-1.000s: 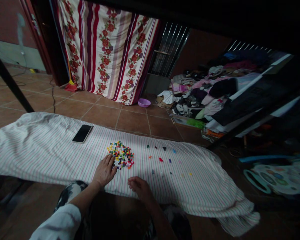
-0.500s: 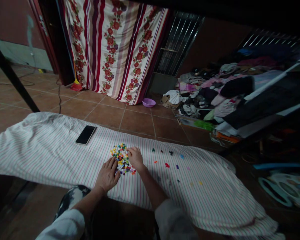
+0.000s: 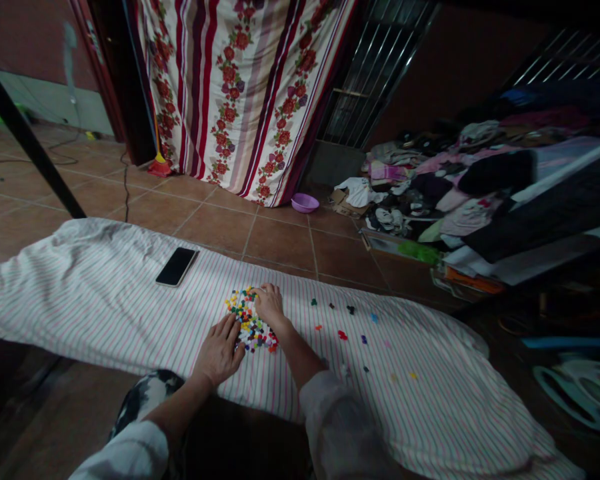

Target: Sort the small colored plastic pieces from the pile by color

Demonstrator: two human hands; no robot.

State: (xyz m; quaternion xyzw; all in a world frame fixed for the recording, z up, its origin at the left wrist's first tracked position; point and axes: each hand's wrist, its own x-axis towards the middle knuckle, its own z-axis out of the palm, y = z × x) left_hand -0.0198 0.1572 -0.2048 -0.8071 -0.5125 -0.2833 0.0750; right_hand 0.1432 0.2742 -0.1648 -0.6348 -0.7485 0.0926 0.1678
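Note:
A pile of small multicoloured beads or pegs (image 3: 250, 321) lies on a striped cloth (image 3: 105, 300). My left hand (image 3: 221, 350) rests palm down at the near left side of the pile, fingers spread and touching its edge. At the far right side, my right hand (image 3: 270, 303) reaches into the pile's edge with loosely bent fingers, a little apart; no piece shows in them. To the right lie small groups sorted by colour, among them green pieces (image 3: 314, 302), black pieces (image 3: 351, 310), red pieces (image 3: 343, 335), blue pieces (image 3: 375, 318) and yellow pieces (image 3: 413, 376).
A phone (image 3: 177, 267) lies on the cloth left of the pile. Beyond it, a tiled floor (image 3: 275, 240) holds a purple basin (image 3: 305, 203) and a red broom (image 3: 160, 165) beside a flowered curtain (image 3: 230, 100). Heaped clothes (image 3: 430, 180) fill the back right.
The view has shifted slightly, moving the scene rightward. My right hand has moved toward the far edge of the pile. My left hand stays by the near left edge.

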